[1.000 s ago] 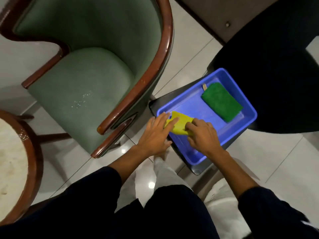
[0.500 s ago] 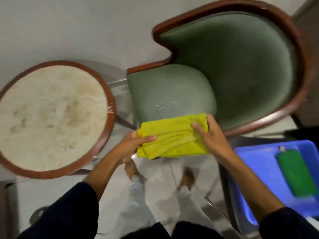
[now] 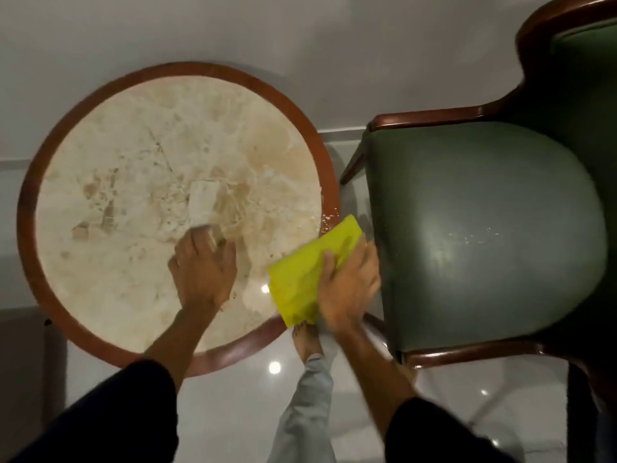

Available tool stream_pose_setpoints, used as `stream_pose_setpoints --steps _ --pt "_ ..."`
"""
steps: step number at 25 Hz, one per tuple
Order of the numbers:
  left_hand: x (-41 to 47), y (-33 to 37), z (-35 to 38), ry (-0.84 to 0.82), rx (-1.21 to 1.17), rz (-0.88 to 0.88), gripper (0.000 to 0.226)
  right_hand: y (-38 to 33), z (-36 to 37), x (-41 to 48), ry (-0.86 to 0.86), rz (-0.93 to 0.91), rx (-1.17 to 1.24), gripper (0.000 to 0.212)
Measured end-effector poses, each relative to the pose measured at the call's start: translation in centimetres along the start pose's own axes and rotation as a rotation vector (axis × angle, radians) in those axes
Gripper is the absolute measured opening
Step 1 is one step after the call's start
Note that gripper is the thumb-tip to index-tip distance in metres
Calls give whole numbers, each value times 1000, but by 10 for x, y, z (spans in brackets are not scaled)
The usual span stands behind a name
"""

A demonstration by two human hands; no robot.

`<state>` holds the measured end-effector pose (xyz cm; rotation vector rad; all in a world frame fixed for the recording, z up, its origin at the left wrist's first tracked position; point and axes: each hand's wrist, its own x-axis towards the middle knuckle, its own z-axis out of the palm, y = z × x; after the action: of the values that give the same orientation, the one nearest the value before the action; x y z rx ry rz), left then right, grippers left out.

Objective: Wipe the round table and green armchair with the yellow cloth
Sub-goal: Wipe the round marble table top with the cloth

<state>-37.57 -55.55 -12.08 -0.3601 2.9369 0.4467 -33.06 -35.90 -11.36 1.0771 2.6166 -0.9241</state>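
The round table (image 3: 133, 182) has a stained marble top inside a dark wooden rim. My right hand (image 3: 347, 289) presses the folded yellow cloth (image 3: 307, 275) flat onto the table's right edge. My left hand (image 3: 203, 265) rests palm down on the marble near the middle, fingers together, holding nothing. The green armchair (image 3: 484, 235) stands right of the table, with white crumbs scattered on its seat. More crumbs lie on the table rim just beyond the cloth.
A pale wall (image 3: 300, 45) runs behind the table and chair. Glossy white floor tiles (image 3: 240, 416) lie below, where my bare foot (image 3: 307, 339) and light trouser leg show between table and chair. The chair's wooden arms (image 3: 430, 116) stick out toward the table.
The view has swung left from the blue tray to the table. The cloth, held in both hands over the chair before, now lies on the table under my right hand; my left hand let go.
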Motion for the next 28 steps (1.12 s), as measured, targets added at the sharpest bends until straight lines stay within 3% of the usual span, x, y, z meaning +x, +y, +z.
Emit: stream_pose_setpoints --steps 4,6,10,14,19,21,24,28 --pt "55 -9 34 -40 137 106 62 -36 49 14 -25 27 29 91" --pt "58 -13 47 -4 148 101 64 -48 51 63 57 -105 -128 87" --pt "58 -23 52 83 163 108 63 -106 54 160 52 -376 -276 79" --pt "57 -18 53 106 85 101 55 -155 79 177 -4 -514 -359 76" --pt "57 -16 47 155 75 71 51 -63 79 48 -229 -1065 -520 64" --pt "57 -17 47 149 98 68 52 -8 57 20 -292 -1171 -592 62" --pt "56 -18 48 148 105 80 54 11 29 61 -181 -985 -573 63" --pt "57 -18 47 127 89 91 53 -93 52 140 -25 -598 -470 66"
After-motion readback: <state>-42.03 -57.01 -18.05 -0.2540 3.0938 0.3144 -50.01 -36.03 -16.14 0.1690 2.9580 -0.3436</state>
